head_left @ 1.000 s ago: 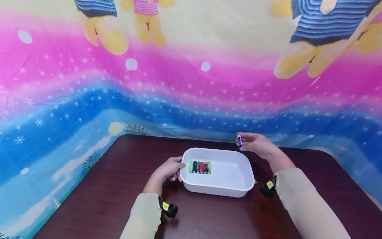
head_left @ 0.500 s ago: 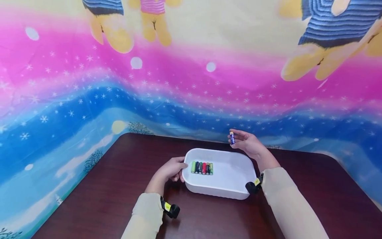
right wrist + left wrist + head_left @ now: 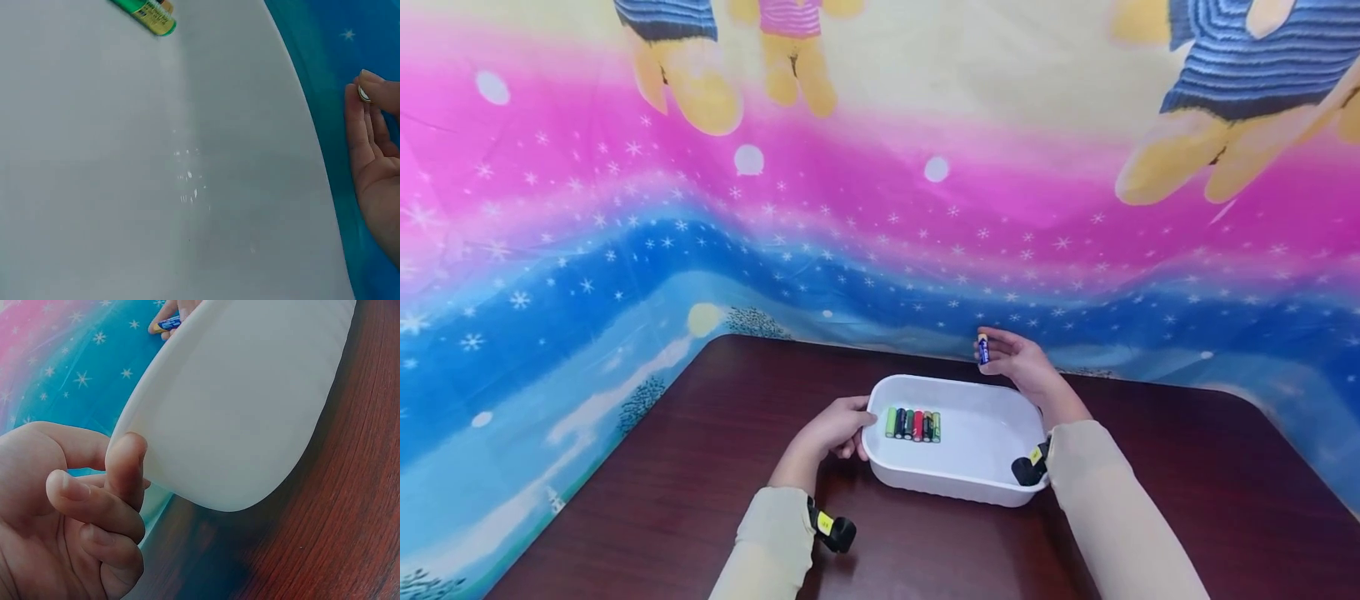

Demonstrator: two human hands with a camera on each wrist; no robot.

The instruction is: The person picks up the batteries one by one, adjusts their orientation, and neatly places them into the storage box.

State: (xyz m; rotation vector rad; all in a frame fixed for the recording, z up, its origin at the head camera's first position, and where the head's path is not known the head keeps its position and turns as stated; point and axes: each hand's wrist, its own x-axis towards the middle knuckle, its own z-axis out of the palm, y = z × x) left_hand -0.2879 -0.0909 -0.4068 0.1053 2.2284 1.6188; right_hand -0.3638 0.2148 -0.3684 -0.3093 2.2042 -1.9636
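Note:
A white plastic tub (image 3: 977,437) stands on the table, its left end gripped by my left hand (image 3: 835,427). In the left wrist view, the fingers of the left hand (image 3: 94,506) curl at the rim. Inside the tub, at its left, several batteries (image 3: 913,424) lie side by side in a row, green, dark and red. Beyond the far rim, my right hand (image 3: 1024,367) pinches a blue battery (image 3: 983,351) with an orange end, held roughly upright above the table. In the right wrist view, only the end of that battery (image 3: 364,94) shows between the fingertips.
The dark wooden table (image 3: 700,467) extends around the tub. A patterned cloth (image 3: 880,208) hangs behind the table and along its sides. A black wrist camera (image 3: 1028,467) on the right arm overlaps the tub's right end.
My right hand has moved left with the blue battery, now behind the tub's far rim. The battery has turned more upright. My left hand keeps its grip on the tub.

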